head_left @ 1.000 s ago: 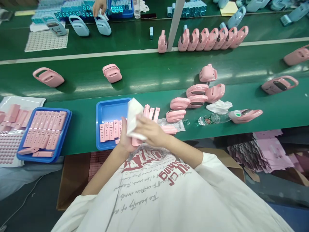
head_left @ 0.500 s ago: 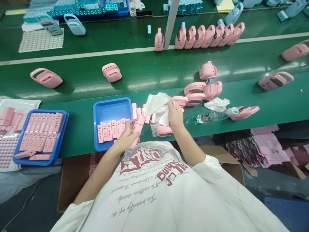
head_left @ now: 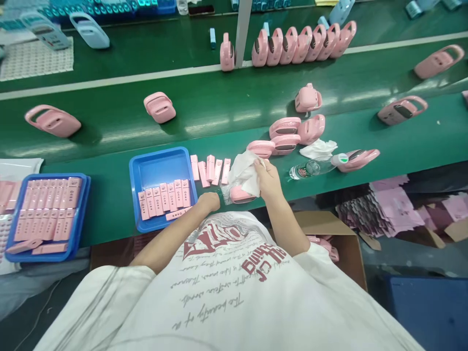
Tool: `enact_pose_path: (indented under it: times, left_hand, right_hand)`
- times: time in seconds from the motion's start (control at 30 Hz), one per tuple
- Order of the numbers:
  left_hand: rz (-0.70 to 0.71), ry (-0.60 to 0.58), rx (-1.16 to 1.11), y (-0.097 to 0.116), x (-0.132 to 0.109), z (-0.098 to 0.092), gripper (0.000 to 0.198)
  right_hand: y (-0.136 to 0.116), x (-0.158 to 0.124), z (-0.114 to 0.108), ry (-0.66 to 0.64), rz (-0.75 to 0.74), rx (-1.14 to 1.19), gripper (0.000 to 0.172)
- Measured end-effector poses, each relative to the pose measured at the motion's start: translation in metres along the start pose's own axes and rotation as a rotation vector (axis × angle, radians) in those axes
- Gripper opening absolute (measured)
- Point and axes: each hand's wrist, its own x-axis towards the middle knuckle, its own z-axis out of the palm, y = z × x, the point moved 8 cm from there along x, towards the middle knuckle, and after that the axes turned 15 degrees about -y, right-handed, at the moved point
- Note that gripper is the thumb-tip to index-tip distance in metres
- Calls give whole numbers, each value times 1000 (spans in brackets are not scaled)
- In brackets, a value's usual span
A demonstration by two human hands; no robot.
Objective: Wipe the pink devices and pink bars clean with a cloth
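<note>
The left hand (head_left: 210, 201) was low at the table's near edge, just beside a shallow blue plastic tray (head_left: 161, 163); its fingers were hidden, so whether it was closed on anything could not be told. The right hand (head_left: 268, 178) pinched a crumpled white cloth (head_left: 242, 168), which hung against a glossy, rounded pink plastic case (head_left: 241, 195). Slim pink rectangular bars (head_left: 163, 196) filled the tray's near part, and five similar loose pink bars (head_left: 210, 168) lay between tray and cloth. Farther off, seven handled pink cases (head_left: 303, 46) stood in a row.
</note>
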Motion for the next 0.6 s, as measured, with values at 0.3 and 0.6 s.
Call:
enact_pose_path:
  times: [0.3, 0.6]
  left_hand:
    - [361, 181, -888, -36, -91, -36, 44]
    - [937, 169, -1664, 13, -152, -40, 46]
  right_hand:
    - [41, 3, -24, 252, 202, 545, 28]
    - [71, -2, 27, 144, 439, 647, 21]
